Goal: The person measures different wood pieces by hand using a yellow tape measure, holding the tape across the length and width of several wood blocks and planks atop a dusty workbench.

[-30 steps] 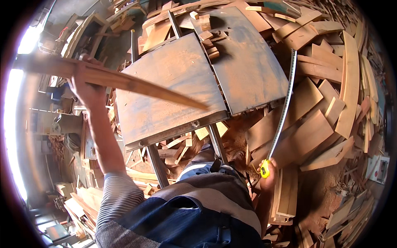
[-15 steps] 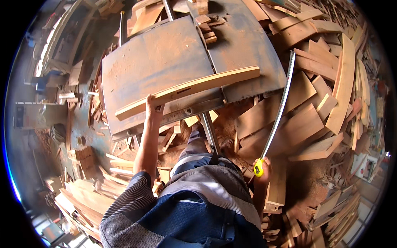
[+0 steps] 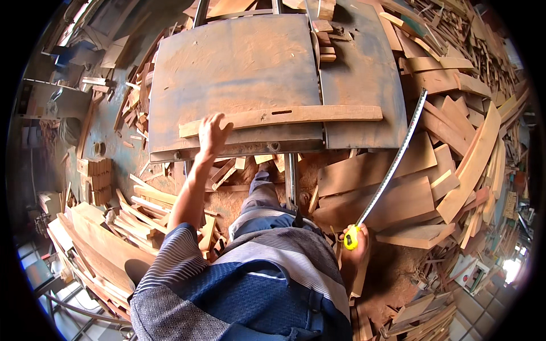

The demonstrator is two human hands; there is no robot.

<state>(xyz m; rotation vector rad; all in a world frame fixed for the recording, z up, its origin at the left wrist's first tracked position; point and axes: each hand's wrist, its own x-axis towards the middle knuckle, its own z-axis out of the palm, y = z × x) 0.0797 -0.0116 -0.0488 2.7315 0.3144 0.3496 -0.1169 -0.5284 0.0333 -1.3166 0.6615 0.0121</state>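
Note:
A long, narrow wooden strip with a small dark slot lies across the near part of a dusty metal table. My left hand is over the strip's left end, thumb and fingers apart, not gripping it. Whether the palm touches the wood I cannot tell. In my right hand, low at the right, is a yellow tape measure. Its blade is pulled out and curves up past the table's right edge, its free end in the air, apart from the strip.
Small wood blocks sit near the seam between the two table plates. Boards and offcuts are heaped on the right. Curved wooden pieces are stacked at the lower left. A metal rail runs under the table toward me.
The wooden strip has gone from tilted in my left hand to lying flat on the table. My left hand has loosened from it. The tape measure stays in my right hand.

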